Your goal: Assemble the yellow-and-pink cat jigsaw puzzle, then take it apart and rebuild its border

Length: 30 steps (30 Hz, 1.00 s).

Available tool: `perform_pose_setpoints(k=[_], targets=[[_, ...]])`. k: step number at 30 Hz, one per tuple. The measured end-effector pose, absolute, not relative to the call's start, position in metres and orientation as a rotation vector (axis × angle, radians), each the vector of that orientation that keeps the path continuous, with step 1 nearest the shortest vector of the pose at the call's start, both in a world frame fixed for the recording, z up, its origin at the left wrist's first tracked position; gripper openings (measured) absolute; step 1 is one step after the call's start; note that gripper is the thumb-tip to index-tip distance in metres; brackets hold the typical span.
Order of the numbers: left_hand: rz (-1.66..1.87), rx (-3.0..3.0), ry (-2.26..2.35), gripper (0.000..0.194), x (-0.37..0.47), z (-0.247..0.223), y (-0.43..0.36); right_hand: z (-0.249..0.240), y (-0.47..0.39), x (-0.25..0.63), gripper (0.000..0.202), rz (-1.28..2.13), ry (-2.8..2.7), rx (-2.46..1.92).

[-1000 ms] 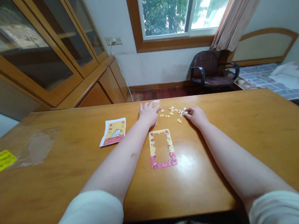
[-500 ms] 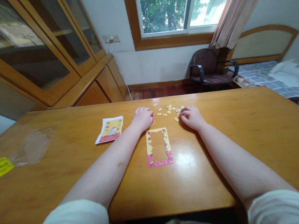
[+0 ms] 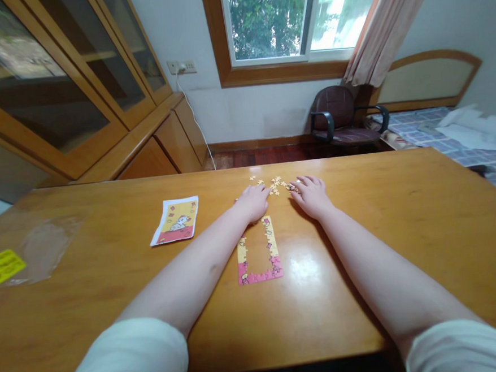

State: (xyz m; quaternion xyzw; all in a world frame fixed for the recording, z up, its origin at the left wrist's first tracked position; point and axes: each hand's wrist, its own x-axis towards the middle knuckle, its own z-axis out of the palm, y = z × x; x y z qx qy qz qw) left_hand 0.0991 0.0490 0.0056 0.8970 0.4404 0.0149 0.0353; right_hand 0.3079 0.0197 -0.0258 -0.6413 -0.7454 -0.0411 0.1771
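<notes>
A rectangular puzzle frame [image 3: 260, 277], yellow above and pink below, lies on the wooden table with its middle unfilled. Beyond it are several loose yellow puzzle pieces [image 3: 276, 181]. My left hand [image 3: 254, 201] is at the frame's top left corner and hides part of it; its fingers point at the loose pieces, and I cannot make out whether they hold one. My right hand [image 3: 313, 195] rests at the right side of the pile with its fingers apart, the fingertips touching pieces. The picture card [image 3: 176, 220] with a white animal lies left of my left arm.
Clear plastic wrapping [image 3: 51, 248] and a yellow label [image 3: 1, 270] lie on the table [image 3: 325, 316] at the left. Beyond the table stand a glass-fronted cabinet [image 3: 110, 105], an office chair [image 3: 339, 114] and a bed [image 3: 422, 131].
My left hand has moved right, now covering the frame's top left corner. My right hand's fingers have spread a little at the pieces. The view has shifted slightly.
</notes>
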Motion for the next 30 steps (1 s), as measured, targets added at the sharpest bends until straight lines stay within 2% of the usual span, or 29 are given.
perform_pose_setpoints(k=[5,11,17,22,30], targets=[[-0.144,2.806,1.143,0.056,0.111,0.005,0.059,-0.028,0.022,0.316,0.037,-0.058,-2.029,-1.875],[-0.151,2.71,1.286,0.067,0.124,0.001,0.074,-0.03,0.022,0.315,0.032,-0.033,-2.004,-1.788],[-0.12,2.72,1.288,0.06,0.137,0.001,0.078,-0.032,0.023,0.321,0.033,-0.005,-1.914,-1.765],[-0.078,2.74,1.369,0.062,0.134,0.003,0.076,-0.03,0.024,0.324,0.035,0.061,-1.848,-1.744],[0.033,2.915,1.088,0.041,0.135,0.006,0.051,-0.027,0.023,0.322,0.032,0.095,-1.92,-1.842]])
